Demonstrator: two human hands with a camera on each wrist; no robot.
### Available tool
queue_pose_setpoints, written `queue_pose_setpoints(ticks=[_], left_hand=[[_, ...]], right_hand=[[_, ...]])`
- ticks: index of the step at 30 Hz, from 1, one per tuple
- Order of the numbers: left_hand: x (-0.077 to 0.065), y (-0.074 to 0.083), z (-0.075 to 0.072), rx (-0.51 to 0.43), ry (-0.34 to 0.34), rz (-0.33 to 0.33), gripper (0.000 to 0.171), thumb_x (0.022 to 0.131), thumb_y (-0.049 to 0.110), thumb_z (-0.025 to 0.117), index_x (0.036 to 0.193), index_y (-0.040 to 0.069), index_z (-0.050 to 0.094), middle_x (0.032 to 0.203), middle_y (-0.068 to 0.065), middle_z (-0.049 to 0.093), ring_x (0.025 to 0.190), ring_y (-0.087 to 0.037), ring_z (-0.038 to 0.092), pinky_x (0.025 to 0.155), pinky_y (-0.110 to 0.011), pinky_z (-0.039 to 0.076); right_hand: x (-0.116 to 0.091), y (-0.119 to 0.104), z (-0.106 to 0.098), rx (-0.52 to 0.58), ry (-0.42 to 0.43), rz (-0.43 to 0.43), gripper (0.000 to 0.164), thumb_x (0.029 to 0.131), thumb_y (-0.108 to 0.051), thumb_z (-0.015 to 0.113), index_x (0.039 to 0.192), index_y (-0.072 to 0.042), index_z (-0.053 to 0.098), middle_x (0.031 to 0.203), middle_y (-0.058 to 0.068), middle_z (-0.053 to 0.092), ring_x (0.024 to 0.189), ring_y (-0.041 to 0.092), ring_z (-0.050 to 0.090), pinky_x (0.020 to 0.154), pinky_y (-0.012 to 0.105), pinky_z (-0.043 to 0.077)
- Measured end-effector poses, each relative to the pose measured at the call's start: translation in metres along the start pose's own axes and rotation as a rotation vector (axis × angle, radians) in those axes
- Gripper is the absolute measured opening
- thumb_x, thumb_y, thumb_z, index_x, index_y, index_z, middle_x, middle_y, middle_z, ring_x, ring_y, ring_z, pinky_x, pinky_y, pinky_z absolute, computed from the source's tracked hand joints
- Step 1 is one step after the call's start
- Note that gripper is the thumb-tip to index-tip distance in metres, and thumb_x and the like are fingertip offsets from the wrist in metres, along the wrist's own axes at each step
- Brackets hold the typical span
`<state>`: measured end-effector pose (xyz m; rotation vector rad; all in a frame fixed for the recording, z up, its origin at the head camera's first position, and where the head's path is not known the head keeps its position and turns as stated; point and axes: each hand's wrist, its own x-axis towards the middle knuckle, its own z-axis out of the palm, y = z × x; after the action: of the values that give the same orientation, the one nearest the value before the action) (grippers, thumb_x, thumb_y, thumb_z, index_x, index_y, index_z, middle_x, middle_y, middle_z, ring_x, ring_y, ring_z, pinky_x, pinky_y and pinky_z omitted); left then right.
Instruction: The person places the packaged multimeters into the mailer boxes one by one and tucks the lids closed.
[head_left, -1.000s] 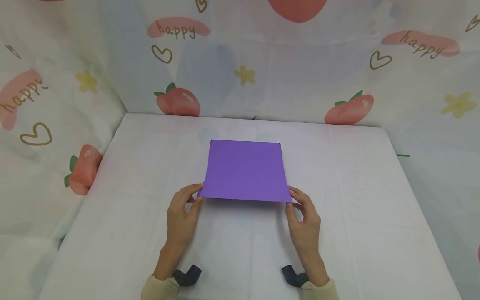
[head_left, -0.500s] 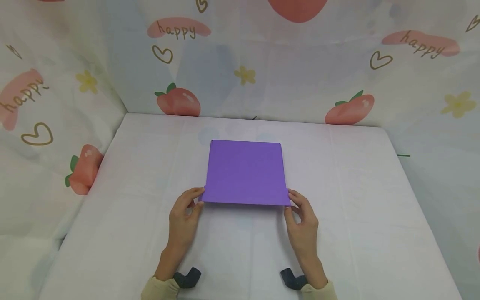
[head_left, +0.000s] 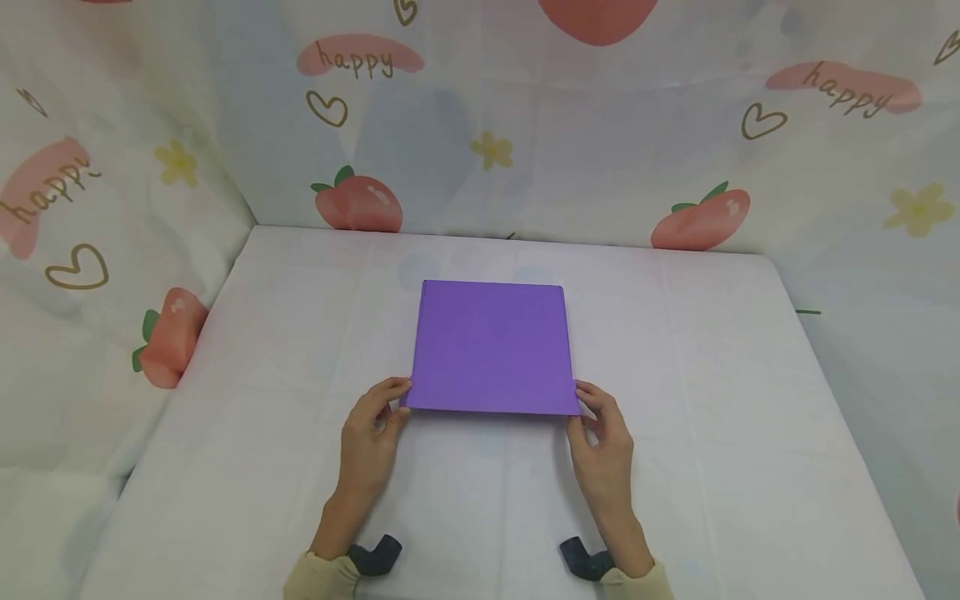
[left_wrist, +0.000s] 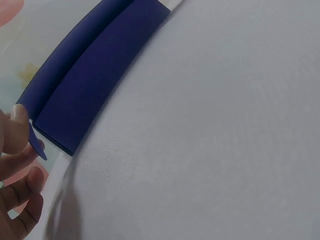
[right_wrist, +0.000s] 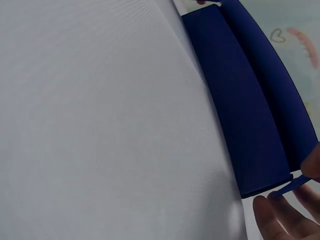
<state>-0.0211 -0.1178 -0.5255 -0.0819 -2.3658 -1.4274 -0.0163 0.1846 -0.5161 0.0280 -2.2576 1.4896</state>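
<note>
A purple cardboard box (head_left: pixel 491 346) sits at the middle of the table, its lid raised a little at the front. My left hand (head_left: pixel 371 433) pinches the lid's front left corner between thumb and fingers. On the opposite corner, my right hand (head_left: pixel 606 442) grips the lid the same way. In the left wrist view, the lid (left_wrist: pixel 62 62) stands apart from the box's front wall (left_wrist: pixel 95 82), and a small side flap (left_wrist: pixel 36 142) hangs by the fingers. A matching flap (right_wrist: pixel 292 185) shows at the right hand in the right wrist view. The box's inside is hidden.
A white cloth covers the table (head_left: pixel 750 375). Behind and to the sides hangs a printed curtain (head_left: pixel 570 158) with fruit, hearts and lettering. Dark curved pieces (head_left: pixel 377 556) stick out at both wrists, beside the beige sleeves.
The lid's front edge has come down and slightly toward me, with both hands moving along with it. Both hands keep their hold on its corners.
</note>
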Motion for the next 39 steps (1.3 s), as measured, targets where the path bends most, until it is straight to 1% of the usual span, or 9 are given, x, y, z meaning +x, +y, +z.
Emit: queue_pose_setpoints(ticks=[5, 12, 17, 22, 24, 29, 31, 34, 39], left_hand=[[-0.001, -0.003, 0.0, 0.021, -0.008, 0.017, 0.039, 0.084, 0.001, 0.081, 0.122, 0.01, 0.076, 0.129, -0.004, 0.074, 0.093, -0.018, 0.061, 0.081, -0.011, 0.042], [0.003, 0.0, -0.006, 0.164, -0.089, 0.052, 0.042, 0.087, 0.0, 0.079, 0.127, 0.011, 0.072, 0.135, -0.001, 0.07, 0.098, -0.018, 0.061, 0.088, -0.026, 0.044], [0.011, 0.012, -0.012, 0.238, -0.121, 0.059, 0.052, 0.081, -0.012, 0.063, 0.126, 0.011, 0.07, 0.134, -0.001, 0.069, 0.107, -0.023, 0.062, 0.093, -0.038, 0.046], [0.02, 0.024, -0.012, 0.291, -0.076, 0.059, 0.044, 0.082, -0.014, 0.053, 0.113, 0.01, 0.073, 0.13, -0.007, 0.07, 0.113, -0.032, 0.06, 0.093, -0.046, 0.046], [0.024, 0.031, -0.01, 0.347, -0.053, 0.084, 0.041, 0.083, -0.013, 0.051, 0.109, 0.01, 0.074, 0.129, -0.009, 0.07, 0.112, -0.035, 0.06, 0.089, -0.048, 0.046], [0.038, 0.054, 0.0, 0.489, -0.031, 0.248, 0.03, 0.086, -0.007, 0.056, 0.105, 0.008, 0.075, 0.128, -0.012, 0.07, 0.113, -0.038, 0.061, 0.085, -0.051, 0.048], [0.043, 0.063, 0.008, 0.5, -0.06, 0.317, 0.025, 0.091, -0.002, 0.06, 0.108, 0.008, 0.075, 0.129, -0.012, 0.07, 0.118, -0.037, 0.06, 0.09, -0.053, 0.049], [0.049, 0.075, 0.026, 0.521, -0.161, 0.389, 0.026, 0.097, 0.01, 0.062, 0.119, 0.013, 0.074, 0.134, -0.011, 0.068, 0.125, -0.036, 0.059, 0.1, -0.055, 0.048], [0.054, 0.089, 0.055, 0.63, -0.357, 0.428, 0.035, 0.104, 0.028, 0.058, 0.138, 0.024, 0.067, 0.146, -0.009, 0.062, 0.137, -0.037, 0.054, 0.108, -0.056, 0.046]], right_hand=[[0.0, 0.0, 0.0, -0.027, -0.02, 0.036, 0.032, 0.092, 0.016, 0.062, 0.122, 0.004, 0.064, 0.136, 0.013, 0.067, 0.124, -0.005, 0.059, 0.091, 0.006, 0.051], [0.001, -0.001, -0.003, -0.023, -0.06, 0.098, 0.043, 0.092, 0.016, 0.06, 0.132, 0.003, 0.057, 0.137, 0.014, 0.064, 0.132, 0.027, 0.063, 0.095, 0.011, 0.053], [0.001, -0.003, -0.004, 0.015, -0.081, 0.135, 0.051, 0.089, 0.02, 0.049, 0.137, 0.002, 0.056, 0.14, 0.018, 0.062, 0.137, 0.027, 0.059, 0.101, 0.009, 0.049], [0.003, -0.005, -0.005, 0.029, -0.082, 0.147, 0.047, 0.094, 0.016, 0.045, 0.137, -0.001, 0.058, 0.14, 0.013, 0.063, 0.137, 0.017, 0.059, 0.102, 0.01, 0.049], [0.003, -0.006, -0.006, 0.025, -0.084, 0.16, 0.044, 0.098, 0.012, 0.045, 0.137, -0.002, 0.058, 0.14, 0.011, 0.064, 0.136, 0.012, 0.058, 0.101, 0.008, 0.048], [0.004, -0.006, -0.006, 0.005, -0.085, 0.163, 0.033, 0.105, -0.002, 0.051, 0.137, -0.002, 0.059, 0.139, 0.012, 0.064, 0.134, 0.021, 0.059, 0.1, 0.006, 0.047], [0.005, -0.005, -0.005, -0.004, -0.082, 0.161, 0.032, 0.107, -0.008, 0.054, 0.137, -0.002, 0.059, 0.138, 0.012, 0.064, 0.134, 0.025, 0.059, 0.099, 0.007, 0.048], [0.005, -0.005, -0.005, -0.02, -0.078, 0.165, 0.032, 0.107, -0.012, 0.056, 0.137, -0.001, 0.058, 0.138, 0.012, 0.064, 0.133, 0.025, 0.06, 0.098, 0.007, 0.048], [0.005, -0.006, -0.004, -0.018, -0.075, 0.174, 0.032, 0.106, -0.011, 0.058, 0.136, 0.0, 0.058, 0.138, 0.014, 0.064, 0.134, 0.028, 0.059, 0.097, 0.005, 0.048]])
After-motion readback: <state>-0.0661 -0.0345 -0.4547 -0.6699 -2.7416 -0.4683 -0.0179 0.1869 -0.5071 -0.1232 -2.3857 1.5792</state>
